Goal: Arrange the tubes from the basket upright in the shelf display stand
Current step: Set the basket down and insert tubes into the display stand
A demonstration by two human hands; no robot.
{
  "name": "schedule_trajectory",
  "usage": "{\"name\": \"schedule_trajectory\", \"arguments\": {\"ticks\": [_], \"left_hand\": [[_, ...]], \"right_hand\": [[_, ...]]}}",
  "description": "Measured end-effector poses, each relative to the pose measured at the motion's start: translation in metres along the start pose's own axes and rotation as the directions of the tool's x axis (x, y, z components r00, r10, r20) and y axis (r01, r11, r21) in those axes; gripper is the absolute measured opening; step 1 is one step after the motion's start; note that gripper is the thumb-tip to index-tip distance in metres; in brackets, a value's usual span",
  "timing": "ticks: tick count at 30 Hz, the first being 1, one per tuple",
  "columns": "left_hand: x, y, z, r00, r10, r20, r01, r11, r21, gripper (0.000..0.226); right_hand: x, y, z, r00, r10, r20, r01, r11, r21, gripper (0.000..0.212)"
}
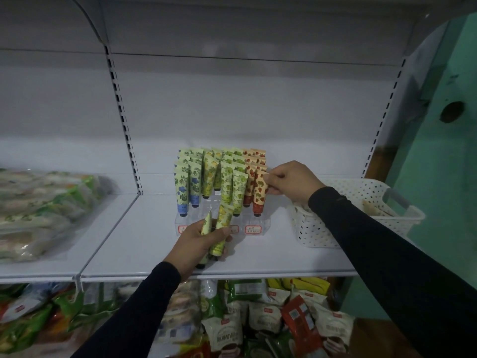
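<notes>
A clear display stand on the white shelf holds several upright tubes in rows: blue-flower ones at left, green and yellow ones in the middle, red strawberry ones at right. My right hand pinches the top of the front strawberry tube, which stands in the stand's right column. My left hand grips yellow-green tubes just in front of the stand, their caps pointing down. The white perforated basket sits to the right of the stand, partly hidden by my right arm.
Bagged goods lie on the shelf section to the left. Packets of snacks fill the level below. A teal wall borders the shelf on the right. Bare shelf surface lies between the stand and the divider.
</notes>
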State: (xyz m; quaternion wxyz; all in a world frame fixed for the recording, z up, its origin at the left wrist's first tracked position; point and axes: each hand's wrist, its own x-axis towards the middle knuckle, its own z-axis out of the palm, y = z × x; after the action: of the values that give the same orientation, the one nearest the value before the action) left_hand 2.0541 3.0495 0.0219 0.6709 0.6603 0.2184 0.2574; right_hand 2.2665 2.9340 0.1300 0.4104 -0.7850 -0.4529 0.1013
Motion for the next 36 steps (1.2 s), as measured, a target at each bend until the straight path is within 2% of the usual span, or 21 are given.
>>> {"name": "schedule_trajectory", "arguments": {"ticks": [5,8,14,17,20,23,25,29,32,36], "left_hand": [[0.003,-0.004,-0.002,1.000,-0.004,0.009,0.004,1.000,0.011,0.023],[0.003,-0.003,-0.002,1.000,-0.002,0.003,0.002,1.000,0.017,0.020],[0.000,0.000,-0.004,1.000,-0.007,0.020,0.007,1.000,0.003,0.028],[0.000,0.000,-0.006,1.000,-0.006,0.016,0.006,1.000,-0.006,0.013],[-0.002,0.005,-0.005,1.000,-0.012,0.021,0.013,1.000,-0.028,0.014],[-0.005,0.016,-0.003,0.998,0.009,0.057,-0.006,0.999,-0.045,0.028],[-0.006,0.024,-0.002,0.997,0.027,0.071,-0.025,0.999,-0.031,0.036],[-0.008,0.036,0.005,0.992,0.042,0.116,-0.034,0.997,-0.065,0.030],[-0.010,0.038,0.007,0.988,0.040,0.146,-0.030,0.997,-0.068,0.039],[-0.011,0.037,0.002,0.985,0.039,0.167,-0.036,0.999,-0.017,0.046]], "right_hand": [[0.001,-0.004,-0.003,0.999,0.031,0.037,-0.032,0.999,0.017,0.028],[-0.001,-0.002,0.000,1.000,0.021,0.003,-0.021,1.000,0.017,0.037],[-0.006,0.000,0.001,0.999,0.001,-0.040,-0.005,0.995,-0.101,0.057],[-0.009,-0.005,-0.002,0.995,-0.017,-0.094,0.000,0.984,-0.178,0.062],[-0.012,-0.009,-0.004,0.960,-0.147,-0.239,0.075,0.956,-0.285,0.058],[-0.026,-0.018,0.000,0.920,-0.220,-0.324,0.167,0.969,-0.184,0.050],[-0.038,-0.028,0.008,0.950,-0.215,-0.225,0.186,0.972,-0.141,0.046],[-0.049,-0.038,0.027,0.985,-0.141,0.103,0.152,0.982,-0.109,0.038],[-0.046,-0.034,0.033,0.967,-0.077,0.242,0.048,0.991,0.124,0.030],[-0.045,-0.036,0.030,0.942,-0.003,0.336,-0.155,0.882,0.445,0.018]]}}
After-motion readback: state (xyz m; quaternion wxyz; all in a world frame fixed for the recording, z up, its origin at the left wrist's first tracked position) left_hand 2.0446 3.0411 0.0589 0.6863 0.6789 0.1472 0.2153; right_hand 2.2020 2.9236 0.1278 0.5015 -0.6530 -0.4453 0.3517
